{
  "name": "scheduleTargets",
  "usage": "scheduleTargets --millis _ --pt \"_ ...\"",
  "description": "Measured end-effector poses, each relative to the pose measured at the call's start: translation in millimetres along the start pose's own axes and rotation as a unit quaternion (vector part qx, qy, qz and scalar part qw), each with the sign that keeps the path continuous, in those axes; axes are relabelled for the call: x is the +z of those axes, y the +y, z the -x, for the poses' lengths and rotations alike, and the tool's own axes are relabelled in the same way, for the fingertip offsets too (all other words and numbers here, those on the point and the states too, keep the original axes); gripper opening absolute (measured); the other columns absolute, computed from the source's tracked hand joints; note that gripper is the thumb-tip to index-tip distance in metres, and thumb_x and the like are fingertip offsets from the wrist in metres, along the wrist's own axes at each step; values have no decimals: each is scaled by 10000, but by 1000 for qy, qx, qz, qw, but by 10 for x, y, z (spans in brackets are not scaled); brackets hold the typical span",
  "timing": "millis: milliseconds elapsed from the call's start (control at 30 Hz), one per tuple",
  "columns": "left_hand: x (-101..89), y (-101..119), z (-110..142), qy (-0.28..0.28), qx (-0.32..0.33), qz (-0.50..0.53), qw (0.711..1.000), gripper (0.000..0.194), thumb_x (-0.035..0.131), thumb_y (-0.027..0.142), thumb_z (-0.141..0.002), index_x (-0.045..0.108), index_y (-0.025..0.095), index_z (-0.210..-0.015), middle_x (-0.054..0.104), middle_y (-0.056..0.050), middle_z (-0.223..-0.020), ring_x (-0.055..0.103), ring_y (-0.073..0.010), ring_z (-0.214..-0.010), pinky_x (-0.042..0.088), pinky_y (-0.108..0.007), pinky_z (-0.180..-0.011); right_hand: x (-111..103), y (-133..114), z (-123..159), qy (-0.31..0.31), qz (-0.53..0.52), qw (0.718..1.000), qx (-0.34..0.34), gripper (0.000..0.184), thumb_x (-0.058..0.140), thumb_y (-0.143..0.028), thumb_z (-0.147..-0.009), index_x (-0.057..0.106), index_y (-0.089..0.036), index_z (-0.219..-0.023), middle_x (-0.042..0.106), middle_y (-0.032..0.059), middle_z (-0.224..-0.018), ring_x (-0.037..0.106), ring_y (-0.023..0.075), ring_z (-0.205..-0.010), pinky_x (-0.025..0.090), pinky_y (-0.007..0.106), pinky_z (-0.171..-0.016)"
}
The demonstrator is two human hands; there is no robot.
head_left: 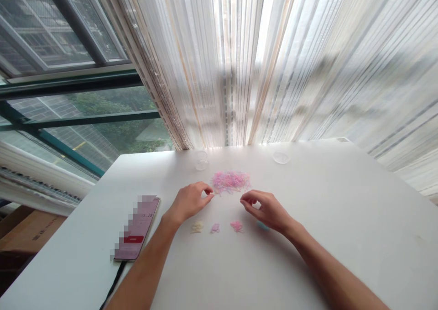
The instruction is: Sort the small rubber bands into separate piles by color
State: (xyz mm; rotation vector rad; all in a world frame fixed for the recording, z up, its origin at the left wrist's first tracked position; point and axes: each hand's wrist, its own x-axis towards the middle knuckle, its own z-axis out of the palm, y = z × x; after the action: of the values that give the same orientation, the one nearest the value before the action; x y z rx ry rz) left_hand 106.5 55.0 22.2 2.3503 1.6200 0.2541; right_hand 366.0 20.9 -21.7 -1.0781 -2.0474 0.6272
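Note:
A heap of small, thin pastel pieces [231,181], mostly pink and lilac and resembling tiny elastic bands, lies mid-table. At its left front edge is my left hand [191,201], thumb and forefinger pinched together; what they hold, if anything, is too small to name. My right hand [268,209] is closed in a pinch just off the heap's right front, its content also unclear. Nearer to me is a row of small piles: pale yellow [197,227], lilac [215,228], pink [237,227], and a blue-green one [263,225] partly covered by my right hand.
On the white table [342,237], a clear round container [201,160] and a clear round lid or dish [281,157] stand toward the back. A phone [138,230] with a black cable lies left of my left forearm. Striped curtains [232,72] hang behind; a cardboard box [32,234] sits lower left.

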Motion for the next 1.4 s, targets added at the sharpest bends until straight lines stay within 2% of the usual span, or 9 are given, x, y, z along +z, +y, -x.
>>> scheduleTargets --millis 200,333,533,700,900,1033,1133,1267,1400 --pt "145 22 -109 -25 5 -54 998 162 527 279 -908 683 243 -885 721 -7 -966 670 -204 -869 432 -281 -689 -29 -24 -8 3 1 1000 4 116 548 -187 -896 652 -209 -850 676 11 -757 595 129 -658 475 237 -622" --pt "130 11 -73 -42 27 -53 997 167 479 263 -947 640 228 -920 691 -22 -972 656 -198 -844 428 -285 -686 -41 -37 -16 5 2 1000 3 115 549 -182 -893 650 -206 -846 667 9 -747 593 126 -656 471 231 -617" --pt "83 19 10 -40 32 7 999 169 437 302 -974 590 232 -955 687 -8 -920 653 -184 -788 427 -280 -670 -37 -46 -12 5 2 1000 -2 117 544 -185 -896 648 -207 -845 664 11 -738 592 125 -651 465 224 -600" --pt "134 30 -43 -29 14 -47 998 126 504 273 -940 618 226 -968 675 -25 -1029 665 -205 -867 436 -290 -708 -20 -44 -1 3 1 1000 -2 117 546 -177 -894 646 -208 -840 650 3 -725 586 120 -645 446 212 -576" --pt "137 5 -71 -53 33 -68 996 172 453 255 -966 623 235 -954 645 -28 -1048 656 -195 -842 427 -282 -686 -31 -35 -3 5 6 1000 -4 113 548 -175 -897 646 -206 -851 658 6 -736 586 119 -653 454 216 -603" --pt "120 -49 -6 -49 36 -5 998 170 420 259 -964 583 219 -934 654 -29 -953 632 -191 -813 432 -285 -695 -39 -35 -8 4 7 1000 -8 119 540 -185 -908 648 -204 -860 659 11 -738 585 121 -656 458 215 -595" --pt "95 -57 42 -46 39 78 995 204 409 303 -970 588 213 -930 652 -10 -824 604 -171 -707 429 -273 -654 -39 -39 -4 0 11 1000 -8 128 533 -199 -918 649 -205 -864 659 15 -736 586 125 -659 463 217 -588" --pt "58 40 77 -34 42 158 986 226 467 353 -949 634 202 -925 585 26 -657 536 -143 -587 405 -246 -584 -22 -72 1 -8 9 1000 -7 144 526 -220 -927 658 -207 -869 659 19 -730 592 131 -656 479 226 -595" --pt "69 194 109 -26 65 200 977 217 528 344 -920 693 202 -912 594 23 -659 510 -126 -581 395 -228 -569 22 -117 2 2 -17 1000 2 138 555 -258 -929 672 -204 -980 692 26 -760 625 135 -660 521 244 -645"
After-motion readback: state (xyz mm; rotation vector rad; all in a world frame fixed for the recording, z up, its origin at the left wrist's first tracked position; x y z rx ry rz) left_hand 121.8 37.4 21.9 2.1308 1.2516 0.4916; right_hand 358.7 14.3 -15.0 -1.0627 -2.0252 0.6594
